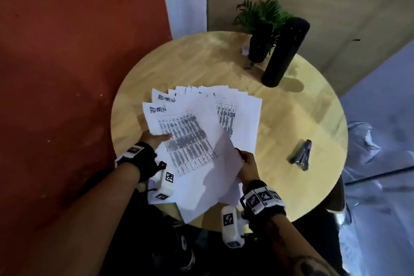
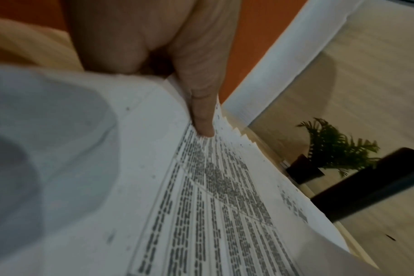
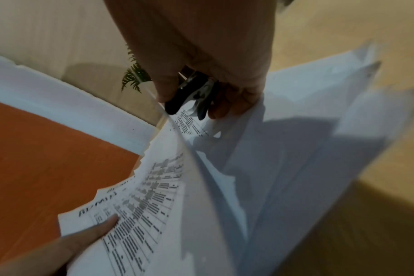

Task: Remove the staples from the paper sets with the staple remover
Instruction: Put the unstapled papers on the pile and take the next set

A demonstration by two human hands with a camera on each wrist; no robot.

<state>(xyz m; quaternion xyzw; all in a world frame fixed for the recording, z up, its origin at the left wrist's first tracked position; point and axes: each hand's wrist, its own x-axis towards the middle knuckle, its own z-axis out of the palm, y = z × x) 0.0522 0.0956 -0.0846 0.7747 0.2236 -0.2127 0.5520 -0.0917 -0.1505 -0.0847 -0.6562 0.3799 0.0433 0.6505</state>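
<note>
A fanned stack of printed paper sets [image 1: 190,139] hangs low over the round wooden table [image 1: 291,107]. My left hand [image 1: 154,139] grips the fan's left edge, with the thumb [image 2: 201,112] pressed on the top printed sheet [image 2: 213,196]. At the fan's lower right, my right hand [image 1: 246,160] holds up a few lifted blank sheets [image 3: 296,149]. A black staple remover [image 3: 191,97] with metal claws sits curled in that right hand [image 3: 201,46], claws pointing at the papers' corner. No staple can be made out.
A dark stapler [image 1: 301,155] lies on the table to the right of the papers. A small potted plant [image 1: 262,27] and a tall black cylinder [image 1: 284,51] stand at the table's far side. A red wall [image 1: 67,74] is on the left.
</note>
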